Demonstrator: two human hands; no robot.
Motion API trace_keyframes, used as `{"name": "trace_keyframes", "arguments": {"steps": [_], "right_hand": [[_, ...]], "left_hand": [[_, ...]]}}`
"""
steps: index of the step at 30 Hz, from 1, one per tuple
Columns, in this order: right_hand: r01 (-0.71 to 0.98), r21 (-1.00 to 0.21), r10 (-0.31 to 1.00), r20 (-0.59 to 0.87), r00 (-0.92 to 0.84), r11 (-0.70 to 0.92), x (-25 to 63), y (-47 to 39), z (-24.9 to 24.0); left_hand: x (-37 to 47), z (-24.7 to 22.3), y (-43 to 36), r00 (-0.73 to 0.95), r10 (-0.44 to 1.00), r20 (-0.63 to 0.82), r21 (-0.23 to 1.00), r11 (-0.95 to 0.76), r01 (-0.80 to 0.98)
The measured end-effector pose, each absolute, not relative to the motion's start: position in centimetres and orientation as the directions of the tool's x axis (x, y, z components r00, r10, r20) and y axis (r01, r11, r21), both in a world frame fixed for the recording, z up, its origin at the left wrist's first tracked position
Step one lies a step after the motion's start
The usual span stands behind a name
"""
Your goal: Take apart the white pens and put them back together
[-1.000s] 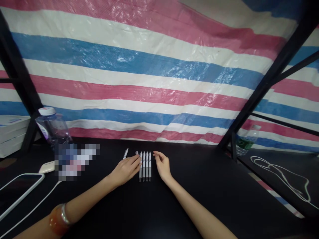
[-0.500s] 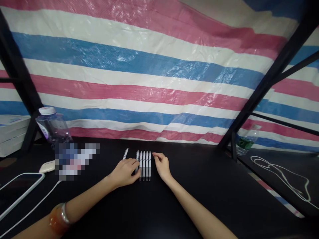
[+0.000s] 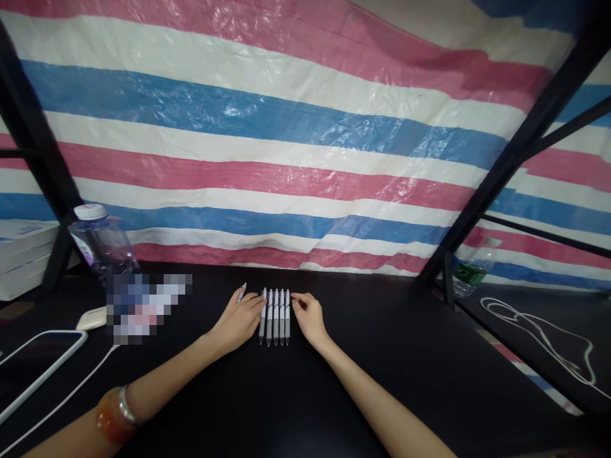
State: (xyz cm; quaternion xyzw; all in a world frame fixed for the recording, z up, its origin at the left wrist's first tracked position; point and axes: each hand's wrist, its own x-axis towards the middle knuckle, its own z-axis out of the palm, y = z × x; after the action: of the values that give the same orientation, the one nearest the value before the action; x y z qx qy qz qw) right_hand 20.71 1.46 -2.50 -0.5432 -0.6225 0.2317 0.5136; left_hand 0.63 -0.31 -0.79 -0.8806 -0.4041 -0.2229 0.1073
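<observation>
Several white-and-grey click pens (image 3: 275, 318) lie side by side in an upright row on the black table. My left hand (image 3: 237, 324) rests flat with its fingers stretched out, the fingertips at the leftmost pen (image 3: 262, 324) of the row. Another pen (image 3: 242, 293) lies apart from the row, mostly covered by that hand. Beside the row's right end is my right hand (image 3: 309, 319), its fingers loosely bent and apart from the thumb, with nothing seen in it. Whether its fingertips touch the rightmost pen I cannot tell.
On the left are a clear bottle (image 3: 102, 245), a pale earphone-like case (image 3: 92, 318), a phone (image 3: 41, 359), a white cable (image 3: 67, 404) and stacked white boxes (image 3: 23, 261). A green-labelled bottle (image 3: 472, 273) and coiled cable (image 3: 539, 337) are at right. Striped sheeting (image 3: 267, 191) hangs behind.
My left hand has shifted slightly left and flattened, uncovering the lower part of the leftmost pen in the row, which sits a little further left. My right hand has hardly moved.
</observation>
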Motion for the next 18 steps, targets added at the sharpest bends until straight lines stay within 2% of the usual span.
{"name": "trace_keyframes", "arguments": {"steps": [18], "right_hand": [[0.482, -0.821, 0.918, 0.389, 0.080, 0.306, 20.73, 1.55, -2.74]], "left_hand": [[0.72, -0.38, -0.53, 0.576, 0.650, 0.495, 0.020, -0.672, 0.741]]}}
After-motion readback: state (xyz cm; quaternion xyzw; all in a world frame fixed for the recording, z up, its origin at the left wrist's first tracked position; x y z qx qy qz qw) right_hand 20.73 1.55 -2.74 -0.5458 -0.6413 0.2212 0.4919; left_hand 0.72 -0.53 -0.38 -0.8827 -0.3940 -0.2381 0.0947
